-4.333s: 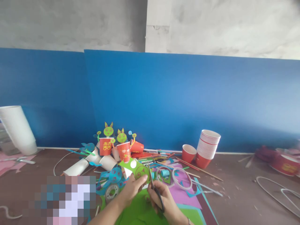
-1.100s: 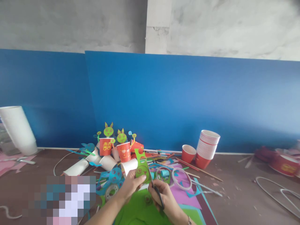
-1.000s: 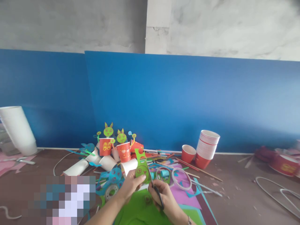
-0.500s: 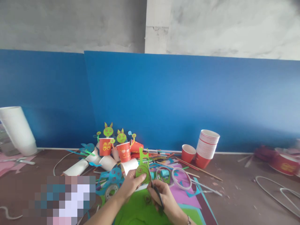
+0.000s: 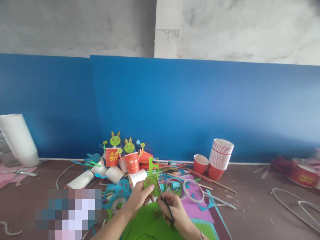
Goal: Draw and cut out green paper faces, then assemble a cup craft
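One blue partition panel (image 5: 195,110) stands beyond our green paper sheet (image 5: 142,223). To that sheet's right lies a purple paper sheet (image 5: 195,210), and farther off on that side rises our stack of nested paper cups (image 5: 221,156). Above the green sheet, our right hand (image 5: 173,206) has its fingers curled round black-handled scissors (image 5: 163,200), while our left hand (image 5: 138,197) clamps thumb and fingers on the green paper face (image 5: 149,181), above the sheet's far edge. Left of the sheet sits our tape roll (image 5: 114,206).
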The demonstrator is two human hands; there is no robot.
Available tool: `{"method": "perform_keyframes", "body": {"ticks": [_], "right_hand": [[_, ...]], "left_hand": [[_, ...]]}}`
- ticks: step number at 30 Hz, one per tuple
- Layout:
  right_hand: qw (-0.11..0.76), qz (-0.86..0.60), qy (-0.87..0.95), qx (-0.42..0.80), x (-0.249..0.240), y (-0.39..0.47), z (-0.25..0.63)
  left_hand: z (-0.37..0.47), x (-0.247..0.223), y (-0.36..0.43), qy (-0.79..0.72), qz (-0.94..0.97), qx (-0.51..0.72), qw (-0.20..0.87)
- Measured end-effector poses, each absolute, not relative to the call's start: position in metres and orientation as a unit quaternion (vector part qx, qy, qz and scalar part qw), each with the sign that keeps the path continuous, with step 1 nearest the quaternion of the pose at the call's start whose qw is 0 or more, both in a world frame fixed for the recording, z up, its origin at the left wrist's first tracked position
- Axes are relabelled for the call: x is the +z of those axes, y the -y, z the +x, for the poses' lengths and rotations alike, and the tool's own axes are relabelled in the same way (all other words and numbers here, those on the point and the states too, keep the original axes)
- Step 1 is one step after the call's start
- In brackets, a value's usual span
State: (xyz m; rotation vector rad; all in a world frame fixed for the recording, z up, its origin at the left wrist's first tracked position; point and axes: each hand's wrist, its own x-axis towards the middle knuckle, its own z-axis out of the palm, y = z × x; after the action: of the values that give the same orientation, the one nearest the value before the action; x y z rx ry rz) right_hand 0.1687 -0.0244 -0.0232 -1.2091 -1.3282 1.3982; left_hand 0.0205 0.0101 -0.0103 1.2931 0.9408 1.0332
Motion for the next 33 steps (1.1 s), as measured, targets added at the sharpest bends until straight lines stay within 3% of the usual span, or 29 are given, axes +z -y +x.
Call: {"method": "perform_keyframes", "body": {"ticks": [33], "right_hand": [[0.445, -0.451, 0.522, 0.571, -0.0271, 0.0251, 0.1694]], "left_hand": [[0.0292, -0.0134, -0.0052, -0.406, 0.548, 0.454, 0.574]]}}
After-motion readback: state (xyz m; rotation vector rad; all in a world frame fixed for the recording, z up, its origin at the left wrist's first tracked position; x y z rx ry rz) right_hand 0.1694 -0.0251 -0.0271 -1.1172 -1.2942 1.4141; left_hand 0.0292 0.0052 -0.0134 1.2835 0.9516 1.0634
